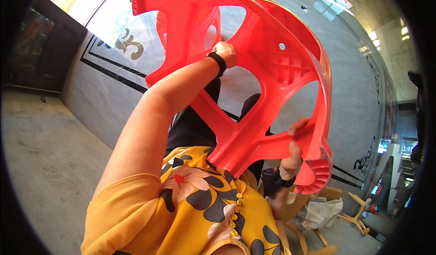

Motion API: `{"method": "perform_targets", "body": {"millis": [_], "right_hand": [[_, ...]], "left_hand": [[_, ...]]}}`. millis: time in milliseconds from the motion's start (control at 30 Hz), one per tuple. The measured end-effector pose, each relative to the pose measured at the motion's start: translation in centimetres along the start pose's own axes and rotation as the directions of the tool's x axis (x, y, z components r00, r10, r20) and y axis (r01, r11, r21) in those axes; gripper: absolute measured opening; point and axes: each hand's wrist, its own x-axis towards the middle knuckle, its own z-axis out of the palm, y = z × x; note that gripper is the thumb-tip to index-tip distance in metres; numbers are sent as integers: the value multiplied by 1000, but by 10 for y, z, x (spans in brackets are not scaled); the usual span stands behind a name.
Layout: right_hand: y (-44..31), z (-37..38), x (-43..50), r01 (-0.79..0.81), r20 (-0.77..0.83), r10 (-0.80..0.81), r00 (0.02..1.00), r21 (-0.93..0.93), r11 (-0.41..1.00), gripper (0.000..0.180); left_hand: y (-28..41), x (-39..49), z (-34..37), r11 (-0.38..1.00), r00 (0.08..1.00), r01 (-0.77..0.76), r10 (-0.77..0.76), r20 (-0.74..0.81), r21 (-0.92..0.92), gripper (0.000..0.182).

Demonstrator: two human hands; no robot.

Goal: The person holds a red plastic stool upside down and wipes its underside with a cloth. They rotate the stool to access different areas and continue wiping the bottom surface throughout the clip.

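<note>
A large red moulded plastic piece (242, 125), with a curved rim, struts and wide openings, is held up tilted before my body. It looks like part of a plastic chair. Its two rim ends look rough, with ribs showing inside. My left hand (227, 54), with a black wristband, is closed around a strut near the middle. Lower right, my right hand (293, 149) grips another strut close to the rim, fingers on one side and thumb on the other. Behind the upper left openings more red plastic (212, 28) shows; whether it is joined cannot be told.
Below lies a grey tiled floor (347, 84) with black border lines and scroll ornaments. A wooden chair (328, 250) with a cloth (320, 212) on it stands at my lower right. At the far left is a dark door or cabinet (58, 47). My dark-trousered legs (190, 129) are under the piece.
</note>
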Motion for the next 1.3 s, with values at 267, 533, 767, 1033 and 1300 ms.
{"method": "perform_targets", "body": {"millis": [267,533,767,1033,1300], "right_hand": [[-10,3,4,25,60,-25,998,10,1000,61],[19,-21,9,14,96,-20,995,65,998,49],[22,-5,13,-78,92,66,994,134,988,45],[14,-10,11,-102,119,94,988,61,993,51],[8,2,14,-72,183,31,983,219,973,46]], "left_hand": [[29,52,41,968,864,-240,245,-439,69,23],[12,-5,61,997,974,-26,9,-228,-75,34],[-29,-105,93,970,805,18,-158,-571,-243,35],[-63,-272,57,940,903,156,-260,-343,-303,14],[-79,-290,-17,923,919,255,-324,-224,-290,19]]}}
